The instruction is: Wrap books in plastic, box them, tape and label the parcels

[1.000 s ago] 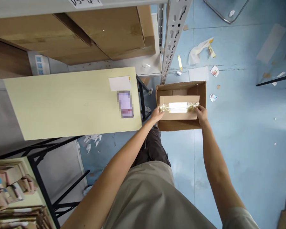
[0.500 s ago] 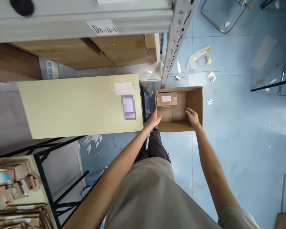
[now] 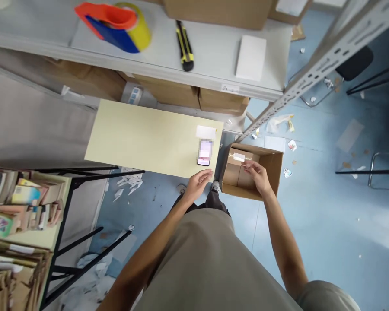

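Note:
My left hand point(image 3: 198, 185) is in the air by the front right corner of the pale yellow table point(image 3: 149, 134), fingers stretched out and holding nothing. My right hand point(image 3: 257, 176) is over the open cardboard box point(image 3: 272, 172) on the floor, with its fingers slightly bent and apart; nothing shows in it. Inside that box, along its far left side, lies a smaller taped carton point(image 3: 251, 159) with a white label point(image 3: 239, 157), partly behind my right fingertips. A phone point(image 3: 204, 162) with a lit, blurred screen lies at the table's right end, below a white paper point(image 3: 206, 131).
A metal shelf point(image 3: 214, 71) crosses the top, bearing a tape dispenser point(image 3: 116, 26), a utility knife point(image 3: 184, 47) and a white block point(image 3: 251, 57). Its slotted post point(image 3: 298, 82) stands behind the box. Books point(image 3: 29, 198) fill a rack at lower left. Paper scraps point(image 3: 126, 181) litter the floor.
My left hand has left the box's left rim and moved left toward the table. My right hand has risen from inside the box. The view has shifted, showing more of the upper shelf.

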